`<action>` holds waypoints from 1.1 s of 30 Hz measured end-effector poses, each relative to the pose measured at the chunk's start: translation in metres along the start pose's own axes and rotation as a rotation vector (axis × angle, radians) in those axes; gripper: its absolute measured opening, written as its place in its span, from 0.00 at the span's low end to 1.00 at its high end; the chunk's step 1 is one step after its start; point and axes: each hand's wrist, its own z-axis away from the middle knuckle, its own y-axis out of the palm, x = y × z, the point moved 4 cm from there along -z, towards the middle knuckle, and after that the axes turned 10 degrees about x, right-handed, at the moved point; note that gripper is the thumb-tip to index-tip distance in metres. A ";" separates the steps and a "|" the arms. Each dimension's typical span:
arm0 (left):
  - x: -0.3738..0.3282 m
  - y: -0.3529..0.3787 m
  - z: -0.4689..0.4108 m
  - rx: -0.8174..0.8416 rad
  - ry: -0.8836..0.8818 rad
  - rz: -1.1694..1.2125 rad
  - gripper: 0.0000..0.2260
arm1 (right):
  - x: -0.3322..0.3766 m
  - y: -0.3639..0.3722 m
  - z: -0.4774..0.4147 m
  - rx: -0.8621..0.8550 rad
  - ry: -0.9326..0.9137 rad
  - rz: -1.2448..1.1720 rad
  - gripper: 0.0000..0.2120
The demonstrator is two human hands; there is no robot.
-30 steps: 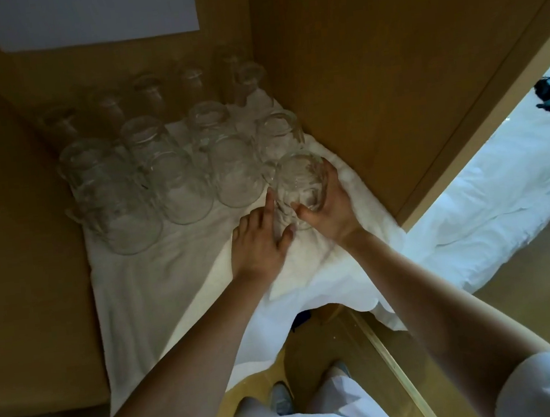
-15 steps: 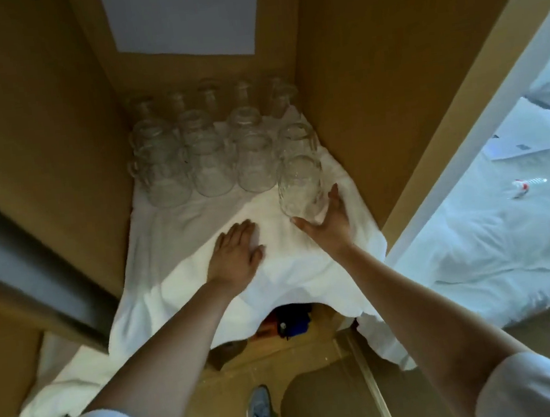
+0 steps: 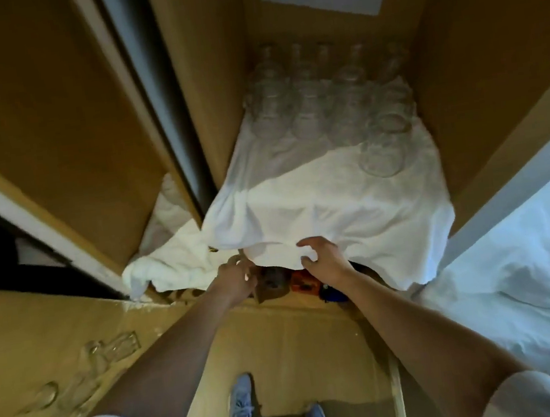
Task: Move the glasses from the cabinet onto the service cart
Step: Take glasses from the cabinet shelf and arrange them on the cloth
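Both hands have come back off the shelf since half a second ago: they lay flat on the white cloth [image 3: 317, 203] by the front glass [image 3: 382, 156], and now they sit at the cloth's hanging front hem, empty of glass. The right hand [image 3: 324, 259] curls its fingers over the hem and pinches the fabric. The left hand [image 3: 235, 278] is just under the hem, and I cannot tell whether it holds the cloth, since its fingers are blurred and partly hidden. The glasses [image 3: 326, 99] stand in rows at the back of the cabinet shelf [image 3: 430, 170], on the cloth, upright so their long axis is vertical. The front glass stands alone ahead of the rows, forward and to the right of both hands and well apart from them. The right hand is the nearer one, so reaching straight ahead with it looks like the natural pick. A few clear glasses [image 3: 112, 345] sit on a tan top [image 3: 33, 325] at lower left, probably the service cart.
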 end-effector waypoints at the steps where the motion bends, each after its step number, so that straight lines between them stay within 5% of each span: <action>1: 0.019 0.000 0.006 0.010 -0.050 0.003 0.19 | 0.008 0.011 -0.003 0.053 -0.016 0.032 0.16; 7: 0.125 -0.014 0.046 -0.010 -0.189 0.026 0.22 | 0.072 0.076 -0.036 0.346 -0.126 0.272 0.21; 20: 0.349 -0.076 0.086 0.048 -0.285 -0.015 0.23 | 0.245 0.246 -0.135 0.436 -0.135 0.270 0.30; 33: 0.370 -0.160 -0.039 0.073 -0.057 -0.039 0.23 | 0.244 0.224 -0.250 0.311 0.156 0.338 0.28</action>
